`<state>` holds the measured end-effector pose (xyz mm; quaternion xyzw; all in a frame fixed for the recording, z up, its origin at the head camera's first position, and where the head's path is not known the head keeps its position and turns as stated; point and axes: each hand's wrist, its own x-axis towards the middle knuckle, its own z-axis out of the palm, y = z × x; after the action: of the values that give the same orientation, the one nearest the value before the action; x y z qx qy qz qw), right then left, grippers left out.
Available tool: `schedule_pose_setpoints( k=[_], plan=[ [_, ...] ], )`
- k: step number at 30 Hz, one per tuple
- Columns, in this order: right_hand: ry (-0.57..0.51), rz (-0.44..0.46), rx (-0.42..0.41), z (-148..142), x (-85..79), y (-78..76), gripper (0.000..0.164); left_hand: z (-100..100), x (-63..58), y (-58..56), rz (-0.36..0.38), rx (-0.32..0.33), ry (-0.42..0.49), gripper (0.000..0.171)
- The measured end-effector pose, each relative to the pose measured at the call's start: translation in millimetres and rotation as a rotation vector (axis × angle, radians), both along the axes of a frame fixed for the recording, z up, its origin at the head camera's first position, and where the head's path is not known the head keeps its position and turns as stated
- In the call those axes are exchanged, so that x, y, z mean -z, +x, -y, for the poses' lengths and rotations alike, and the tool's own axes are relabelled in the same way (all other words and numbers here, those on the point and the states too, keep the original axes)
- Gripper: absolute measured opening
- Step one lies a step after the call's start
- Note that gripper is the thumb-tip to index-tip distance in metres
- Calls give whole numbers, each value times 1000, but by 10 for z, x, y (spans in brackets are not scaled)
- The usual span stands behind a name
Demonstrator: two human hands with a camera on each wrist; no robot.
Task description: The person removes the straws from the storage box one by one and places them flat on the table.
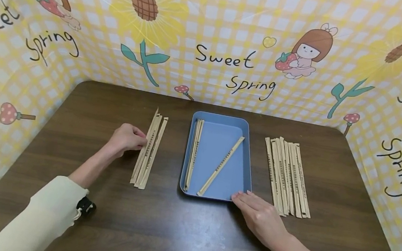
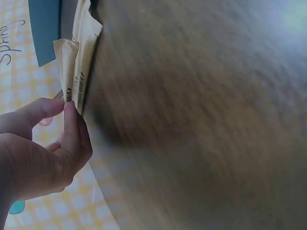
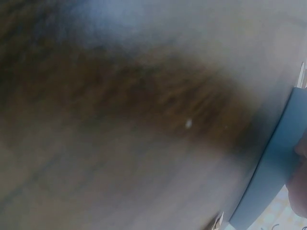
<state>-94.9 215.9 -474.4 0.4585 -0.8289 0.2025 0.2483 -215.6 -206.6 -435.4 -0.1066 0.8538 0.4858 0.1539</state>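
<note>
On the left lies a small bundle of paper-wrapped straws [image 1: 150, 153], slim tan packets with dark print. My left hand [image 1: 129, 137] is at the bundle's left edge. In the left wrist view, its thumb and fingertips pinch a paper-wrapped straw [image 2: 67, 62] beside others. A blue rectangular tray [image 1: 220, 119] stands in the middle. Inside it, several straws [image 1: 193, 154] line the left wall, and one straw [image 1: 220, 165] lies slantwise. My right hand [image 1: 261, 216] touches the tray's front right corner with its fingers extended; the right wrist view shows only part of it at the edge.
Right of the tray lies a larger group of wrapped straws [image 1: 286, 178], side by side and slightly tilted. All stand on a dark wooden table [image 1: 158, 229]. A yellow checked cloth [image 1: 227, 32] with printed flowers rises behind and along both sides.
</note>
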Motion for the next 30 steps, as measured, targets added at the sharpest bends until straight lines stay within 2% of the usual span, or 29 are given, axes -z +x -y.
schedule_pose_setpoints(
  k=[10, 22, 26, 30],
  plan=[
    [1, 2, 4, -1, 2, 6, 38, 31, 46, 35, -36, 16, -96, 23],
    [2, 6, 4, -3, 5, 4, 38, 17, 37, 48, -41, -1, -102, 20],
    [2, 4, 1, -1, -2, 2, 38, -6, -1, 51, -68, 15, -123, 20],
    [-1, 5, -1, -1, -7, 4, 38, -117, -97, 51, -94, 49, -87, 23]
  ],
)
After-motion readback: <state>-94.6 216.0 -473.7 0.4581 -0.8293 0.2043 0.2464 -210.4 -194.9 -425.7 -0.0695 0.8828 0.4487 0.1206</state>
